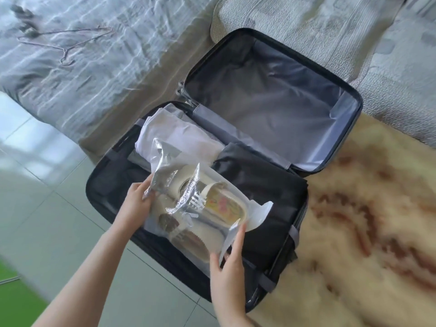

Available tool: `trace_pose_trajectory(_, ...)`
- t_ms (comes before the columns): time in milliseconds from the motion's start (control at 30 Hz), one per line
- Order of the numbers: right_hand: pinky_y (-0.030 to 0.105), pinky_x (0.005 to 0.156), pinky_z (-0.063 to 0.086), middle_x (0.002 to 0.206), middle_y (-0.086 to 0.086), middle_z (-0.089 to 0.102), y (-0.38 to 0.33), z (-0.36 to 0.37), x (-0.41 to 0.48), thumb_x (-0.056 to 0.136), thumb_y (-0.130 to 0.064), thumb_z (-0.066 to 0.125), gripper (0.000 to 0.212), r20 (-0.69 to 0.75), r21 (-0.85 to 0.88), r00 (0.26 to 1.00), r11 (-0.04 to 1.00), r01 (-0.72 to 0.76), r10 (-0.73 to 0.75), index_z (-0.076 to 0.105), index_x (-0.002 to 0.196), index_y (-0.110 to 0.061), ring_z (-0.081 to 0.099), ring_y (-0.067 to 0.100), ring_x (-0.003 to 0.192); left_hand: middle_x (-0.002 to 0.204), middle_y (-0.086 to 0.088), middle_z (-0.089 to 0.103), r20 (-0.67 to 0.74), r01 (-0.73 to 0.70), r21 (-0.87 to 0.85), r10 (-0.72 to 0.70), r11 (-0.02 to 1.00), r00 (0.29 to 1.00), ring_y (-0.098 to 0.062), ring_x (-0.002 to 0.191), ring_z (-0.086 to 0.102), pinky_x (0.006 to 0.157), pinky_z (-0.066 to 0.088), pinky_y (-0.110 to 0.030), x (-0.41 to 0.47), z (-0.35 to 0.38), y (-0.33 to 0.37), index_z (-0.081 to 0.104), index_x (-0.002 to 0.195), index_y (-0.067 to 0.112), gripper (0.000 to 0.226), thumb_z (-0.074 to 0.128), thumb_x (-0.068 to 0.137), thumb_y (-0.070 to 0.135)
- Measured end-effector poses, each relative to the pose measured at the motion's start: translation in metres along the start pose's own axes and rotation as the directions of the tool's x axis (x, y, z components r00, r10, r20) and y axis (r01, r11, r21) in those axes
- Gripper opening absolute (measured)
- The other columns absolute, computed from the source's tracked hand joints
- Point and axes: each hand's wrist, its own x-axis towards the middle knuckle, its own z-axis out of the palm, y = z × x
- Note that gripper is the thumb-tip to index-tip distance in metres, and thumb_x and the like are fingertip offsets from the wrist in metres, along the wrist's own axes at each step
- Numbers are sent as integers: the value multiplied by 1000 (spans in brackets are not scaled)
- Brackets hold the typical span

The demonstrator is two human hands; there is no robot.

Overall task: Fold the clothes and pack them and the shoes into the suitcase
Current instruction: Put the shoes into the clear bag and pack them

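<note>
While both hands hold the clear bag [165, 159] over the near half of the open suitcase [99, 185], the shoes [212, 204] inside it look blurry through the shiny plastic. The left hand [138, 199] pinches one edge in its grip; the right hand [226, 260] grips the other. The bag hides part of the folded white clothes [169, 133] and black clothes [259, 180].

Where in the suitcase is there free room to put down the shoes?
The suitcase's far half is bare lining up to its black rim. The near half is crowded: white clothes far left, black clothes right, the shoe bag held over them.
</note>
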Motion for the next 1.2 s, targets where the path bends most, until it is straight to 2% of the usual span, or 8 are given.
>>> trace_pose_trajectory(100, 9, 88, 42, 132, -17, 47, 10, 0, -9, 91, -8, 59, 112, 88, -43, 994, 997, -56, 60, -26, 121, -73, 56, 10, 120, 117, 2, 42, -10, 57, 5, -57, 998, 998, -16, 110, 46, 85, 36, -26, -4, -1, -7, 39, 141, 42, 46, 38, 102, 17)
trace_pose_trajectory(233, 17, 89, 48, 143, -11, 45, 9, 3, -17, 86, -18, 66, 116, 161, -107, 980, 989, -102, 118, -32, 123, -67, 59, 9, 117, 120, 2, 41, -20, 75, 45, -75, 996, 997, -15, 111, 44, 89, 35, -28, -7, -2, -12, 38, 143, 39, 45, 44, 101, 26)
trace_pose_trajectory(367, 33, 99, 45, 144, 7, 29, 6, -11, -4, 61, -29, 89, 128, -173, -372, 957, 915, 158, -235, 0, 152, -29, 45, 24, 124, 149, -5, 22, -128, -4, 16, 6, 1000, 992, -19, 140, 22, 113, 19, -30, -17, -1, 3, 21, 151, 31, 74, 63, 89, 34)
trace_pose_trajectory(500, 46, 114, 25, 159, 9, 13, -5, -26, 26, 63, -48, 82, 116, -16, -554, 892, 747, 368, -452, 13, 153, -27, 23, 31, 142, 160, 11, -2, 7, -348, 192, 353, 918, 935, -18, 148, -7, 113, 10, -51, -31, 14, 36, 9, 147, 51, 89, 51, 72, 79)
trace_pose_trajectory(633, 51, 112, 32, 157, 4, 26, 3, -26, 46, 64, -67, 68, 105, 175, -691, 933, 636, 344, -314, 22, 151, -29, 28, 28, 143, 159, 12, -10, 229, -356, 437, 281, 826, 932, -22, 143, -25, 115, 1, -60, -27, 34, 43, 9, 138, 61, 96, 18, 51, 100)
trace_pose_trajectory(767, 40, 120, -3, 161, -5, 0, 15, -31, 67, 80, -64, 55, 95, 323, -627, 921, 680, 380, -217, -5, 150, -39, 1, 15, 148, 159, 10, -11, 248, -300, 482, 201, 823, 948, -22, 143, -25, 114, 2, -61, -19, 40, 46, 19, 143, 54, 91, 39, 59, 83)
trace_pose_trajectory(933, 38, 121, -4, 161, -9, -4, 19, -32, 77, 81, -65, 55, 93, 363, -628, 915, 679, 380, -176, -4, 150, -42, -9, 15, 148, 160, 9, -8, 206, -265, 507, 183, 820, 961, -25, 144, -24, 111, 6, -65, -20, 52, 44, 28, 143, 50, 80, 61, 72, 68)
trace_pose_trajectory(1200, 39, 121, 0, 161, -8, -4, 13, -36, 87, 83, -65, 54, 92, 404, -662, 909, 654, 366, -100, -3, 151, -40, -3, 13, 148, 159, 8, -3, 190, -212, 542, 128, 813, 973, -30, 145, -18, 110, 16, -66, -15, 59, 50, 35, 139, 46, 74, 64, 73, 65)
